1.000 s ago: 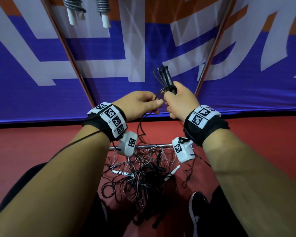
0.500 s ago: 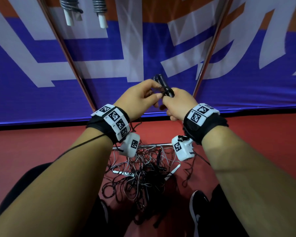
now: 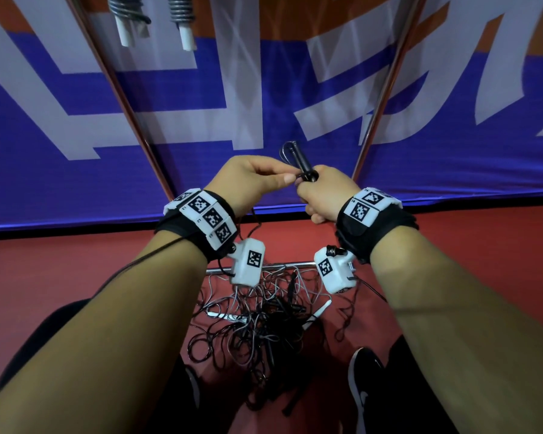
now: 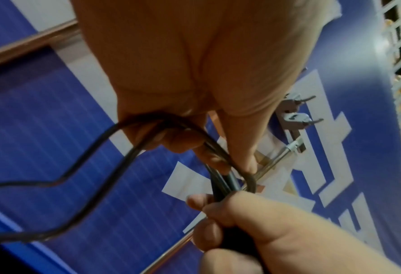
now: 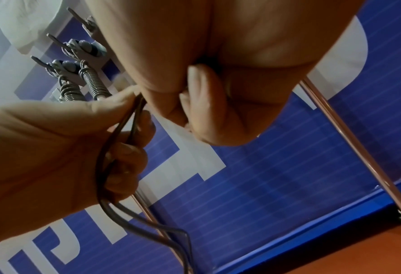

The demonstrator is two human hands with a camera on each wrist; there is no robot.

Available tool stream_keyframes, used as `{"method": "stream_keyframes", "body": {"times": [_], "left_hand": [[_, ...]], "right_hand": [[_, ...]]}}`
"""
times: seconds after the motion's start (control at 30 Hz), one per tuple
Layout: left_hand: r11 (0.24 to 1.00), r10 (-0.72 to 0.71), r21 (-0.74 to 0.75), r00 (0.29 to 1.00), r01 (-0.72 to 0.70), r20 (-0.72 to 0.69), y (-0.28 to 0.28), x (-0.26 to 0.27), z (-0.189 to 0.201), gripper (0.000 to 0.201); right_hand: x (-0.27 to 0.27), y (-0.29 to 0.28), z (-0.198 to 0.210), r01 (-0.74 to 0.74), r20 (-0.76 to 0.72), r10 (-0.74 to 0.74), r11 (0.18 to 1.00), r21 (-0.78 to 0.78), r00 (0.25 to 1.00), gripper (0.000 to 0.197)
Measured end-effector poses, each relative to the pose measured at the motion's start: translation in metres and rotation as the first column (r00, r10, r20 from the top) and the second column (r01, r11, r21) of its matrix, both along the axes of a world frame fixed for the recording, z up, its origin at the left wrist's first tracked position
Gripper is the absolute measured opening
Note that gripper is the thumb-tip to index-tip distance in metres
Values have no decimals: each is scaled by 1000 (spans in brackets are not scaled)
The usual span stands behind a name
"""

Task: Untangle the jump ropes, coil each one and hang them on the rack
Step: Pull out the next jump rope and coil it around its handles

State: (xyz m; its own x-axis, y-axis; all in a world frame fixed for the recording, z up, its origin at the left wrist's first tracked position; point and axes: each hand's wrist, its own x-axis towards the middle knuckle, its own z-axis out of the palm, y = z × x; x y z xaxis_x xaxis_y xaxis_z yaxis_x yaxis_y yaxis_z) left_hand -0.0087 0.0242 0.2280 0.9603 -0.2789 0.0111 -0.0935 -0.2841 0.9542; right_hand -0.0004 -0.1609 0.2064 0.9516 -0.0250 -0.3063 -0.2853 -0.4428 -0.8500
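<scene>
Right hand (image 3: 322, 195) grips black handles (image 3: 303, 161); left hand (image 3: 248, 183) pinches cord (image 4: 82, 166)

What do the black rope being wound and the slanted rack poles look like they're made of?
Black rope: thin cord with a smooth, slightly glossy coating, probably plastic or plastic-coated cable; it holds springy bends. Rack poles: polished metal tube, likely steel or chrome, judging by bright streaked reflections along them.
</scene>
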Motion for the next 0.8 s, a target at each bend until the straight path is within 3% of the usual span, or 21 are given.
{"method": "stream_keyframes", "body": {"times": [0.1, 0.17, 0.23, 0.33, 0.4, 0.47, 0.6, 0.67, 0.73, 0.8], "left_hand": [[997, 38, 68, 998, -35, -50, 3, 6, -3, 12], [990, -6, 136, 992, 23, -124, 4, 7, -6, 12], [998, -31, 47, 963, 46, -269, -1, 4, -6, 16], [997, 27, -53, 920, -52, -391, -9, 1, -5, 48], [989, 111, -48, 919, -139, -379, -7, 3, -8, 65], [978, 131, -102, 920, -181, -369, -3, 5, -12, 61], [936, -81, -345, 913, -68, -399, 0, 5, -15, 46], [904, -180, -427, 912, 6, -368, -3, 4, -15, 34], [902, -174, -431, 927, 16, -331, -6, 4, -16, 37], [929, -122, -370, 942, -2, -312, -8, 4, -14, 47]], "right_hand": [[-1, 2, 0, -29, 2, 29, 999, 44, 1000, 16], [-2, 2, -1, -41, -7, 42, 996, 76, 999, 16], [-3, 3, 0, -53, 5, 53, 995, 81, 999, 13], [-5, 5, 3, -93, 50, 89, 992, 87, 995, 9], [-7, 8, 5, -130, 64, 124, 987, 95, 990, 11], [-10, 12, 7, -157, 54, 152, 983, 99, 987, 18], [-10, 17, 8, -190, 24, 188, 967, 172, 982, 31], [-10, 18, 8, -221, 14, 224, 951, 215, 975, 25], [-12, 19, 12, -252, 21, 255, 934, 253, 967, 10], [-13, 19, 13, -242, 25, 245, 928, 282, 969, 16]]}}
